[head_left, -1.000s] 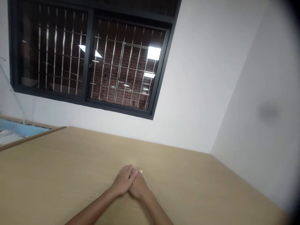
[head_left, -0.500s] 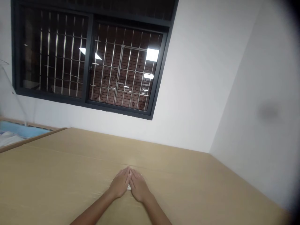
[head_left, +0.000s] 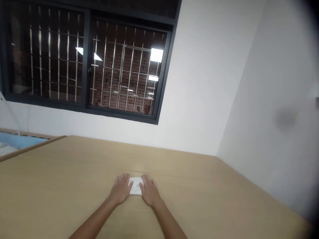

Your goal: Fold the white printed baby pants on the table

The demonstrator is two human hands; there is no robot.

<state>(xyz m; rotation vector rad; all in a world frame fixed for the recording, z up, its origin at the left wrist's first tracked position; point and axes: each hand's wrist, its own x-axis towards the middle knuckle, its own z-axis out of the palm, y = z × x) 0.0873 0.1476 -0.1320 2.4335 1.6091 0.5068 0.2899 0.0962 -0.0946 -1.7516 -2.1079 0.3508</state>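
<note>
A small white folded cloth [head_left: 136,186], roughly square with faint marks on it, lies flat on the tan table surface [head_left: 74,196]. My left hand [head_left: 121,189] rests palm down along its left side, thumb on or against the edge. On the right side lies my right hand [head_left: 149,190], also palm down, its thumb touching the cloth's edge. Fingers of both hands are stretched out and point away from me. What lies under the palms is hidden.
White walls meet in a corner at the back right [head_left: 216,155]. Behind the table is a dark-framed window [head_left: 86,59] with metal bars outside. A wood-edged bin or tray [head_left: 45,143] with blue lining and white material stands at the far left.
Both hands have moved apart from being pressed together over the cloth, and the cloth now shows between them. The view has shifted slightly to the right.
</note>
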